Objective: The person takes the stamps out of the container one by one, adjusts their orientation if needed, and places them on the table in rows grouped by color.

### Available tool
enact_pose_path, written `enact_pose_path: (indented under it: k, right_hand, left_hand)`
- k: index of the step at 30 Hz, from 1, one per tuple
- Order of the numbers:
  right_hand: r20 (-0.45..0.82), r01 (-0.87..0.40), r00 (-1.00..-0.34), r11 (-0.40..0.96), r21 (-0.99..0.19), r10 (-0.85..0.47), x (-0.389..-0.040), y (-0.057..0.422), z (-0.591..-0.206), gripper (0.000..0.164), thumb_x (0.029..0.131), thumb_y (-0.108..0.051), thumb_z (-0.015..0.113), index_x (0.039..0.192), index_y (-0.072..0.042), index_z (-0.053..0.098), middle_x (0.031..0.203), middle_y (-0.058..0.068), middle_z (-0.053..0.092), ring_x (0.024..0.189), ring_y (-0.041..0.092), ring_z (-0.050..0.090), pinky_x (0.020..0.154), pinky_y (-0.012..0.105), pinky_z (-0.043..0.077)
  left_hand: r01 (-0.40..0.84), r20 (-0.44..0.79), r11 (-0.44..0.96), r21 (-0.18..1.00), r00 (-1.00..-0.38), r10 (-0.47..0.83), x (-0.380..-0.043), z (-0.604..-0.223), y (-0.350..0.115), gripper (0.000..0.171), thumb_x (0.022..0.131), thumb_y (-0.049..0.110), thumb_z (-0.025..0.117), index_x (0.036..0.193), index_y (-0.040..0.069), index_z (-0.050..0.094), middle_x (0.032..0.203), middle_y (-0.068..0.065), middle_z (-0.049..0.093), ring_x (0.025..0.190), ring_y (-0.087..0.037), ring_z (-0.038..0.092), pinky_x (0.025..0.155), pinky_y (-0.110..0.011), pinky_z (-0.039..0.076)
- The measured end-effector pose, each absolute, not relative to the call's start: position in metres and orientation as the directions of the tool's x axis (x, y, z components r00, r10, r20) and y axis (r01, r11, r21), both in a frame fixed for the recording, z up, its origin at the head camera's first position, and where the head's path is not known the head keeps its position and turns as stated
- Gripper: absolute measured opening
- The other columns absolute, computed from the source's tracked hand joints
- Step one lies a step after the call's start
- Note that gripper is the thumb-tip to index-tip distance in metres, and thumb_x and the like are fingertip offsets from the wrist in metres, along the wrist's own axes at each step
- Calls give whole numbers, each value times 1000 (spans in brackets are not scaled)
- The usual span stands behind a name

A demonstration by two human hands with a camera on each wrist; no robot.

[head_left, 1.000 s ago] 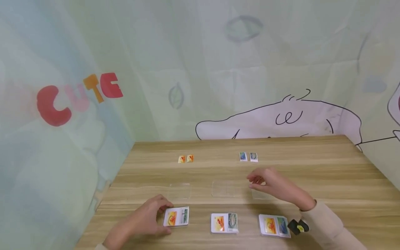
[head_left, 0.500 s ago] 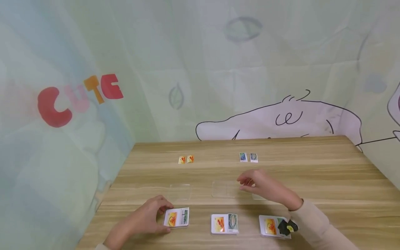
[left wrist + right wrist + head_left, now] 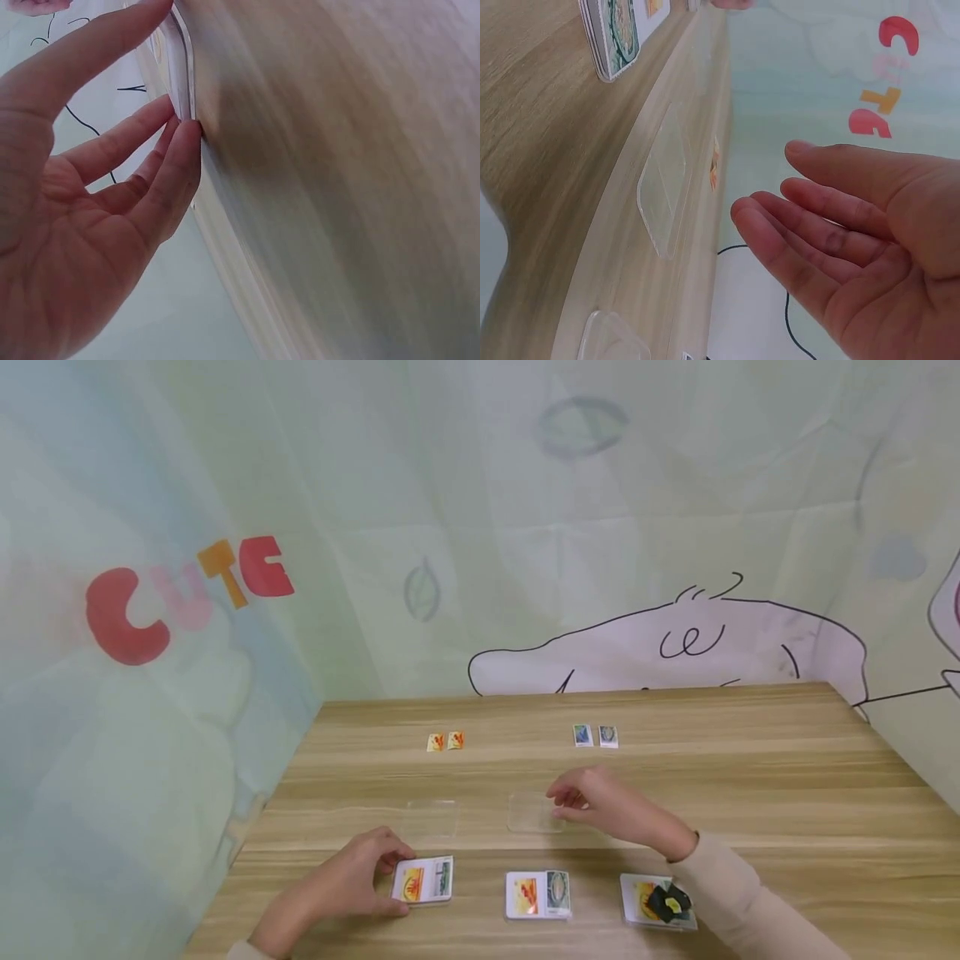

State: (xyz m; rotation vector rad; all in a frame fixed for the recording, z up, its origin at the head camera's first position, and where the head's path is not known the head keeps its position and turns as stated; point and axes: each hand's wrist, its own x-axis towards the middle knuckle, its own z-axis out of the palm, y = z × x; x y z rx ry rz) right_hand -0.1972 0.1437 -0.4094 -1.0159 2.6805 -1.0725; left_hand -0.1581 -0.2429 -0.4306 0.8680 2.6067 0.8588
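Observation:
My left hand [image 3: 347, 881] holds the left stack of picture cards [image 3: 431, 878] by its near and far edges, thumb in front and fingers behind. In the left wrist view the thumb and fingertips pinch the edge of that card stack [image 3: 182, 71]. Above the table, over the right edge of the middle clear plastic lid [image 3: 531, 814], hovers my right hand [image 3: 618, 808]. Its fingers are loosely bent with a gap to the thumb. The right wrist view shows nothing in this hand [image 3: 870, 240], with the clear lid [image 3: 664, 184] lying below it.
A middle card stack [image 3: 527, 895] and a right card stack [image 3: 633, 914] lie along the front. A black item with a yellow centre [image 3: 667, 902] overlaps the right one. Another clear lid [image 3: 432, 819] lies left. Orange cards [image 3: 456, 740] and blue-green cards [image 3: 582, 736] lie at the back.
My right hand has moved left, from over the right clear lid to the middle one. The black item has shifted left with the right arm. My left hand stays at the left card stack.

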Motion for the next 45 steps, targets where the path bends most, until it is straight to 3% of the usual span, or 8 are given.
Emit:
enact_pose_path:
  k: [17, 25, 35, 39, 45]
  right_hand:
    - [141, -528, -763, 481, -700, -631, -201, 124, -407, 21, 93, -8, 71, 111, 3, 69, 99, 10, 71, 85, 9, 65, 74, 23, 54]
    - [154, -529, -731, 410, -743, -664, -208, 116, -405, 20, 92, -9, 71, 110, 1, 71, 94, 0, 70, 82, 7, 65, 72, 23, 55]
    - [128, -465, -742, 368, -805, -658, -211, 109, -405, 21, 93, -10, 71, 108, 4, 70, 94, 1, 70, 84, 11, 65, 75, 24, 54]
    - [104, -432, -736, 345, -834, -669, -214, 103, -407, 20, 93, -8, 70, 108, 7, 69, 91, 2, 71, 79, 11, 66, 72, 28, 56]
    - [59, -369, -737, 328, -869, -673, -218, 92, -411, 18, 93, -3, 68, 106, 10, 68, 85, 5, 70, 73, 14, 67, 72, 44, 57]
  left_hand:
    - [439, -75, 634, 636, -783, 618, -161, -431, -245, 56, 71, 31, 91, 112, 3, 66, 104, -1, 58, 93, -14, 59, 81, -26, 54]
    - [432, -73, 632, 644, -787, 612, -164, -433, -245, 55, 68, 32, 93, 109, 5, 68, 100, 1, 59, 90, -13, 59, 79, -26, 54]
    - [365, -96, 613, 701, -803, 589, -166, -434, -246, 53, 68, 28, 93, 106, 3, 66, 104, -4, 61, 92, -17, 60, 81, -28, 55]
    - [362, -101, 621, 695, -807, 582, -166, -434, -247, 52, 68, 28, 93, 105, 4, 66, 103, -3, 61, 91, -17, 60, 80, -29, 55]
    - [364, -99, 618, 697, -805, 585, -166, -435, -249, 51, 67, 28, 94, 104, 5, 66, 100, -2, 61, 89, -16, 60, 79, -29, 55]
